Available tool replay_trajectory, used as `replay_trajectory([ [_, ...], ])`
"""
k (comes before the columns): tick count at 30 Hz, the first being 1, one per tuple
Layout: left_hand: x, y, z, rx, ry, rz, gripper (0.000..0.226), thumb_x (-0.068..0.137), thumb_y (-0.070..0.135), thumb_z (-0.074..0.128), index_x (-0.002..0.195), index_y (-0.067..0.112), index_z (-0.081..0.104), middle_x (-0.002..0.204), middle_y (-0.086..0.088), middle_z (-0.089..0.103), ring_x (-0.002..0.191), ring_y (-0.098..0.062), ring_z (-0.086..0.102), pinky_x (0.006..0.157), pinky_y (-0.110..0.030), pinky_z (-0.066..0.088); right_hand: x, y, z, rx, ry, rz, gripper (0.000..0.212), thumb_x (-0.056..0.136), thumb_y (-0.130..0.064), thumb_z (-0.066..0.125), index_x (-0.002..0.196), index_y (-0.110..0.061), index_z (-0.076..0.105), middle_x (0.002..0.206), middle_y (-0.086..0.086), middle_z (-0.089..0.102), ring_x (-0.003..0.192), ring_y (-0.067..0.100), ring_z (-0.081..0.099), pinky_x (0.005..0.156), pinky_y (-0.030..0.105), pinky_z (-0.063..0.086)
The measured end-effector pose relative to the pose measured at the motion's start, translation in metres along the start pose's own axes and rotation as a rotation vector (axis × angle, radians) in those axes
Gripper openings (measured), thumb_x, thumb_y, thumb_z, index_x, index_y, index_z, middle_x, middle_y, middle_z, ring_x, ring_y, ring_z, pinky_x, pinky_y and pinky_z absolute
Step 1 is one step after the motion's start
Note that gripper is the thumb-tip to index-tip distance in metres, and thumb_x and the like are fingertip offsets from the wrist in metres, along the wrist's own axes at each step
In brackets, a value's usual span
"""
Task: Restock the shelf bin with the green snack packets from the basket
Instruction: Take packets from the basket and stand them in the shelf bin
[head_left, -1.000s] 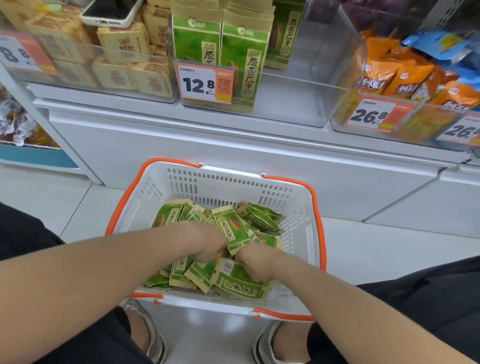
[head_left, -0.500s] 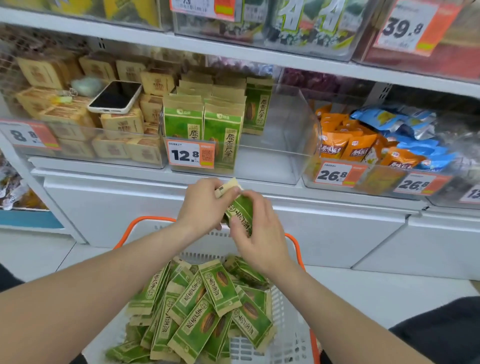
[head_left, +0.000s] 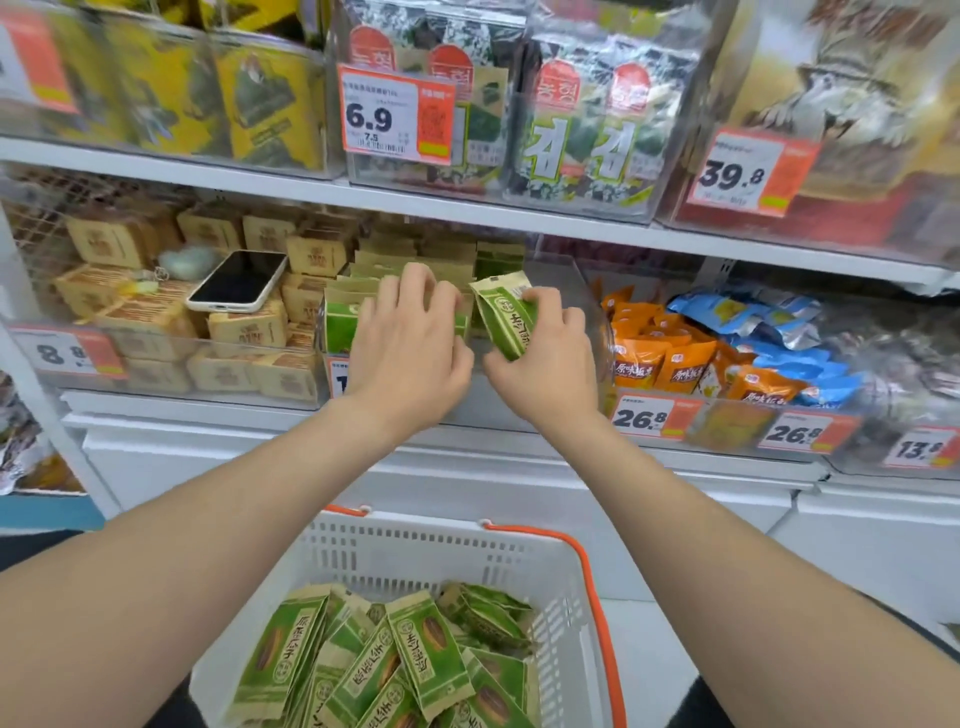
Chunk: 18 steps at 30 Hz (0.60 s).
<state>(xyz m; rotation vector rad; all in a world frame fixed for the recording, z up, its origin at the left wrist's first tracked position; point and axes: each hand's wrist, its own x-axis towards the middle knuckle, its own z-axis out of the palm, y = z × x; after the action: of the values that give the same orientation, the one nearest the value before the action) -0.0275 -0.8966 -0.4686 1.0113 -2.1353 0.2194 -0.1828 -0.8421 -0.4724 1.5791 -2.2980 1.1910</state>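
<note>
My right hand (head_left: 545, 358) grips a green snack packet (head_left: 506, 317), tilted, at the front of the clear shelf bin (head_left: 589, 312). My left hand (head_left: 410, 343) lies with spread fingers on the upright green packets (head_left: 340, 325) standing in the bin's left part, touching their fronts. Below, the white basket with orange handles (head_left: 561, 597) holds several loose green packets (head_left: 395, 670) in a heap.
A phone (head_left: 236, 280) lies on tan boxes in the bin to the left. Orange and blue packets (head_left: 670, 358) fill the bin to the right. Seaweed packs (head_left: 571, 119) stand on the shelf above. White cabinet fronts run below the shelf.
Both hands rose from in front of the shelf edge up into the bin. The right hand now holds the packet alone; the left has shifted onto the standing packets. The view tilted upward.
</note>
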Motion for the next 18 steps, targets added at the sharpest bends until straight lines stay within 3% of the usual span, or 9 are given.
replay_trajectory([
  [4,0.013,-0.013,0.008,0.193,-0.152,0.048,0.063,0.082,0.044,0.052,0.135,0.01,0.05,0.144,-0.017,0.046,0.132,-0.042,0.043,0.108,-0.054,0.037,0.041,-0.007,-0.01,-0.005,-0.153,0.114,0.057,0.081,-0.046,0.069,0.121,-0.019,0.038,0.107,0.011,0.062,0.095,0.039,0.062,0.075,0.04,0.048],
  [6,0.019,-0.018,0.014,0.226,-0.193,0.087,0.067,0.086,0.051,0.044,0.139,0.01,0.048,0.143,-0.017,0.049,0.14,-0.042,0.039,0.118,-0.058,0.029,0.059,-0.007,-0.01,0.001,-0.199,0.135,0.058,0.085,-0.046,0.067,0.127,-0.017,0.04,0.115,0.016,0.063,0.103,0.042,0.062,0.082,0.042,0.05],
  [8,0.025,-0.02,0.02,0.234,-0.196,0.113,0.062,0.091,0.054,0.037,0.133,0.012,0.053,0.134,-0.013,0.056,0.136,-0.038,0.045,0.12,-0.059,0.027,0.073,-0.006,-0.004,0.021,-0.228,0.161,0.061,0.09,-0.043,0.064,0.137,-0.014,0.04,0.125,0.02,0.061,0.112,0.044,0.061,0.091,0.045,0.05],
  [9,0.028,-0.021,0.023,0.226,-0.18,0.114,0.059,0.093,0.055,0.036,0.129,0.013,0.055,0.128,-0.01,0.059,0.13,-0.035,0.049,0.12,-0.058,0.028,0.078,-0.003,0.001,0.046,-0.223,0.178,0.054,0.093,-0.039,0.062,0.135,-0.011,0.042,0.125,0.021,0.06,0.114,0.043,0.06,0.091,0.044,0.05],
  [11,0.032,-0.02,0.031,0.18,-0.124,0.084,0.051,0.096,0.054,0.036,0.123,0.016,0.058,0.117,-0.005,0.063,0.115,-0.03,0.056,0.114,-0.054,0.033,0.083,0.005,0.014,0.124,-0.184,0.227,0.029,0.098,-0.031,0.055,0.114,-0.007,0.052,0.113,0.018,0.06,0.109,0.041,0.061,0.081,0.037,0.045],
  [13,0.037,-0.019,0.037,0.131,-0.049,0.057,0.045,0.098,0.052,0.039,0.115,0.016,0.061,0.108,-0.002,0.065,0.106,-0.029,0.057,0.103,-0.05,0.039,0.089,0.013,0.029,0.185,-0.206,0.309,0.023,0.101,-0.027,0.052,0.105,-0.005,0.058,0.109,0.016,0.062,0.106,0.036,0.062,0.079,0.033,0.043],
  [16,0.045,-0.019,0.041,0.132,0.015,0.077,0.038,0.099,0.048,0.042,0.104,0.016,0.061,0.097,-0.003,0.065,0.095,-0.032,0.058,0.092,-0.049,0.041,0.101,0.022,0.047,0.225,-0.289,0.413,0.031,0.099,-0.023,0.05,0.116,-0.004,0.066,0.118,0.016,0.066,0.108,0.034,0.063,0.085,0.032,0.047],
  [18,0.048,-0.021,0.043,0.148,0.042,0.091,0.035,0.1,0.045,0.043,0.099,0.014,0.058,0.09,-0.005,0.06,0.088,-0.033,0.056,0.084,-0.049,0.042,0.109,0.023,0.056,0.247,-0.348,0.425,0.042,0.1,-0.017,0.046,0.139,-0.003,0.055,0.134,0.018,0.061,0.122,0.037,0.059,0.096,0.036,0.05],
])
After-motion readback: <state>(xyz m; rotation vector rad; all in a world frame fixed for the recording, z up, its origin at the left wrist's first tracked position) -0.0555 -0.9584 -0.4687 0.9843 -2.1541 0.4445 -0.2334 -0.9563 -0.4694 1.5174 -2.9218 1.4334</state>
